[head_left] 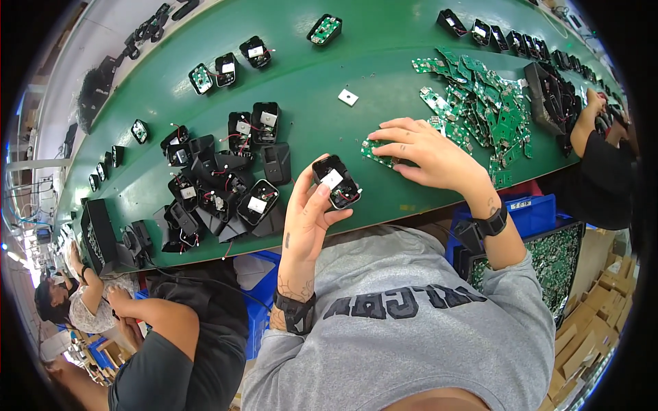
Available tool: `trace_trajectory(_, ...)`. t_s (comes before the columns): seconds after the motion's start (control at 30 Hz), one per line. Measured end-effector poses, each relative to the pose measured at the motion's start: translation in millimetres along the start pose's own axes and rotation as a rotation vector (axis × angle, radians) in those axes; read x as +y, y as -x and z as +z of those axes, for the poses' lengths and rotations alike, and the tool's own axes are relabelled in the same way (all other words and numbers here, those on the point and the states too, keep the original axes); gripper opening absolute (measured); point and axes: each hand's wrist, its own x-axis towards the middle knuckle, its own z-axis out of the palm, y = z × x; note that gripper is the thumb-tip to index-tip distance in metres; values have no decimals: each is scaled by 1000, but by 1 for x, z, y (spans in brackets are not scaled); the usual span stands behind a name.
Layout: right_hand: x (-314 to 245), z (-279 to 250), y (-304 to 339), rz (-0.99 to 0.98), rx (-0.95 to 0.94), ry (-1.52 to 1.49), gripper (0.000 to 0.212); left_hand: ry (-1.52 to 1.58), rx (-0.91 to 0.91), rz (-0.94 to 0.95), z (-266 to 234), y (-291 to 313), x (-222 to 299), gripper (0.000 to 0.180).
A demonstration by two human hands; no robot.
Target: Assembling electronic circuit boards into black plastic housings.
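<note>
My left hand point(306, 218) is closed round a small black plastic housing point(347, 194), tilted with its open side up. Inside the housing show a white rectangular piece and small wired parts. To its right, my right hand point(436, 159) is spread palm down, fingers apart, over a green circuit board point(370, 153) on the table. Its fingertips are at the board; whether they touch it I cannot tell. Beyond that hand lies a heap of green circuit boards point(488, 103). A loose white square piece point(348, 97) with a dark hole rests farther off.
The green table point(322, 123) holds a pile of black housings point(216, 179) on the left and a row of housings point(499, 38) at far right. A black bin point(545, 96) stands beyond the boards. Co-workers sit on both sides; a blue crate point(538, 214) is below the edge.
</note>
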Motion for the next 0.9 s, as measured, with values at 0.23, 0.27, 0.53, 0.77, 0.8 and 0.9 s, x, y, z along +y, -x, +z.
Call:
trace_trajectory(0.23,-1,-7,3,10,49,33,39,-57,-3,34,10,-3,4,49)
trace_trajectory(0.27,0,-4,7,9,47,27,39,-57,3,32,12,-3,6,49)
trace_trajectory(0.53,-25,37,21,190,542,-1339,46,-334,113,268,34,-4,10,55)
trace_trajectory(0.77,-36,40,20,133,467,-1428,56,-353,42,218,34,-8,7,56)
trace_trajectory(0.8,-38,38,21,135,468,-1429,56,-372,32,241,34,-8,5,56)
trace_trajectory(0.9,-43,30,20,168,390,-1359,51,-384,31,267,35,-11,3,56)
